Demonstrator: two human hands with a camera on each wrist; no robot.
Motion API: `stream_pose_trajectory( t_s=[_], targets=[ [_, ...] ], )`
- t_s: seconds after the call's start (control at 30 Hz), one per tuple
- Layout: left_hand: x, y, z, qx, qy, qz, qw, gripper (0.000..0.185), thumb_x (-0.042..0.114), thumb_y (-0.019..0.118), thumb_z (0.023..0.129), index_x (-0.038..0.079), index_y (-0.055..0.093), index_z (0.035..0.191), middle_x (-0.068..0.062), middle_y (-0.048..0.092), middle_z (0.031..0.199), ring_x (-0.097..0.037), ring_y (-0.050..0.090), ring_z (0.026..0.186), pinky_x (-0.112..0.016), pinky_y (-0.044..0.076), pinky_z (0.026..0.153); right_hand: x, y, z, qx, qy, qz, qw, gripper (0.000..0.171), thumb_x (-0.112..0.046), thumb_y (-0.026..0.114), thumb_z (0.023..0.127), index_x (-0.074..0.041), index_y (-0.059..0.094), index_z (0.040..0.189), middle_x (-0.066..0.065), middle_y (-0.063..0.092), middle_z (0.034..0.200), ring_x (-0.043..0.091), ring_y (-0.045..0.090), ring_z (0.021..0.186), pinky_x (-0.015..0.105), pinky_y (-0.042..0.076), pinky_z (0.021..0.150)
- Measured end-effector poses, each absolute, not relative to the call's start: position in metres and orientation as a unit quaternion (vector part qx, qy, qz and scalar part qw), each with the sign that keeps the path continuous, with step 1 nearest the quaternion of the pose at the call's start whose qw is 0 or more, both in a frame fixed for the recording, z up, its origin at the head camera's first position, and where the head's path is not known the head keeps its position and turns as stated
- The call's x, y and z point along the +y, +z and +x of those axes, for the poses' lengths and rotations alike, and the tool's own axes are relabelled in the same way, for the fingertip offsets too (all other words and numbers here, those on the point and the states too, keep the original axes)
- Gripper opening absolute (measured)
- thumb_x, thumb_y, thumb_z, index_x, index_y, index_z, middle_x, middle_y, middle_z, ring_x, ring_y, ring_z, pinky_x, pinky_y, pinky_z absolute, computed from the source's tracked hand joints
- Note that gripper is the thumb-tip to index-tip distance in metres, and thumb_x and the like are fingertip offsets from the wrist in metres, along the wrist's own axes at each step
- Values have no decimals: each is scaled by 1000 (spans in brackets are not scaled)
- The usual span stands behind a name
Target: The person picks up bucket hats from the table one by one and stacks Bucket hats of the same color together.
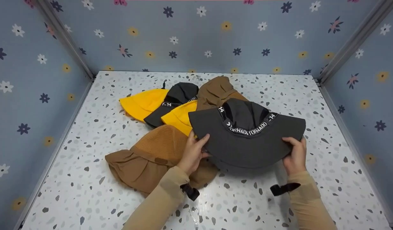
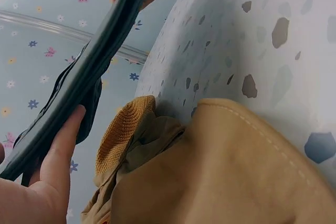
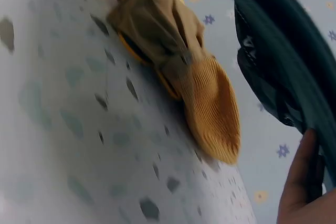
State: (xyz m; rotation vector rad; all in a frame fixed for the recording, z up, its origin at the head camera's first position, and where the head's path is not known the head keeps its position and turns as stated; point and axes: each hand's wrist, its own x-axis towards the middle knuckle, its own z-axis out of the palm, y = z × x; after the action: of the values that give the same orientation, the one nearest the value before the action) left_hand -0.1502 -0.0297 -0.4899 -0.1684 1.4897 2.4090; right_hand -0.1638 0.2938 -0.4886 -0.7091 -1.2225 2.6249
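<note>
A dark grey sun hat with a white-lettered "TORNADO" band is lifted above the table, its wide brim tilted toward me. My left hand grips the left part of that brim, thumb on the near face. Opposite it, my right hand pinches the right part the same way. Seen edge-on in the left wrist view, the grey hat lies between the left thumb and fingers. A brown hat with a knitted crown lies under my left forearm; its brim fills the lower left wrist view.
Behind the held hat lie a second brown hat, a yellow hat, another dark grey hat and a yellow brim, overlapping. Flower-patterned walls enclose the speckled table at the back and sides.
</note>
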Motion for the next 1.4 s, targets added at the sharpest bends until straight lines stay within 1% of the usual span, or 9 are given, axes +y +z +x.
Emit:
stream_pose_trajectory(
  t_s=[0.13, 0.3, 0.47, 0.57, 0.73, 0.83, 1.07, 1.23, 1.4],
  targets=[
    [-30, -492, -151, 536, 827, -47, 164, 50, 26, 54, 103, 9, 40, 147, -13, 59, 132, -19, 66, 105, -40, 58, 85, 309, -490, -159, -424, 867, -248, 79, 79, 9, 57, 92, -29, 26, 153, -3, 28, 158, 14, 36, 139, 20, 52, 92],
    [-29, -496, -153, 561, 807, -38, 182, 40, 32, 50, 104, 1, 56, 129, -3, 66, 106, -16, 63, 96, -43, 56, 89, 326, -493, -154, -425, 863, -262, 80, 76, -3, 67, 92, -28, 29, 152, -4, 42, 148, 7, 57, 116, 20, 54, 87],
    [-26, -501, -155, 584, 786, -36, 197, 50, 41, 44, 105, 2, 52, 135, -6, 65, 111, -15, 63, 96, -45, 53, 94, 340, -494, -150, -428, 858, -269, 88, 70, -6, 71, 90, -23, 35, 148, -4, 59, 124, 8, 65, 99, 22, 56, 83],
    [-24, -502, -156, 603, 772, -39, 198, 50, 42, 41, 106, 2, 51, 135, -6, 65, 107, -14, 63, 91, -49, 53, 95, 348, -493, -146, -442, 849, -277, 84, 74, -5, 71, 90, -25, 32, 150, -3, 54, 137, 10, 60, 115, 20, 55, 83],
    [-21, -506, -158, 632, 749, -35, 196, 37, 36, 43, 106, 4, 59, 115, 1, 64, 95, -13, 61, 86, -49, 54, 93, 360, -495, -141, -464, 835, -286, 70, 85, -5, 70, 91, -32, 22, 156, -9, 25, 161, 9, 38, 140, 14, 53, 84],
    [-20, -511, -161, 636, 745, -35, 197, 35, 34, 45, 106, 3, 59, 115, 1, 62, 93, -12, 60, 84, -43, 56, 88, 364, -497, -142, -456, 837, -293, 74, 83, -2, 69, 90, -31, 26, 154, -9, 29, 159, 7, 42, 136, 15, 54, 83],
    [-19, -521, -168, 644, 742, -36, 185, 30, 27, 51, 104, 2, 56, 121, 1, 63, 87, -12, 61, 69, -30, 57, 70, 368, -502, -144, -477, 814, -325, 74, 84, -2, 73, 87, -31, 30, 153, -12, 34, 156, 8, 39, 138, 13, 51, 85],
    [-20, -527, -171, 669, 722, -39, 173, 26, 23, 57, 102, 2, 59, 115, 2, 62, 81, -14, 63, 64, -29, 56, 65, 371, -507, -144, -495, 795, -344, 76, 76, -3, 75, 85, -27, 37, 146, -12, 49, 134, 3, 55, 114, 15, 53, 82],
    [-21, -532, -174, 676, 717, -28, 167, 30, 19, 60, 99, -1, 60, 122, 2, 62, 83, -12, 61, 66, -29, 57, 67, 372, -512, -144, -530, 764, -361, 67, 73, -6, 77, 85, -25, 38, 144, -12, 50, 124, 2, 57, 102, 14, 53, 78]
  ],
)
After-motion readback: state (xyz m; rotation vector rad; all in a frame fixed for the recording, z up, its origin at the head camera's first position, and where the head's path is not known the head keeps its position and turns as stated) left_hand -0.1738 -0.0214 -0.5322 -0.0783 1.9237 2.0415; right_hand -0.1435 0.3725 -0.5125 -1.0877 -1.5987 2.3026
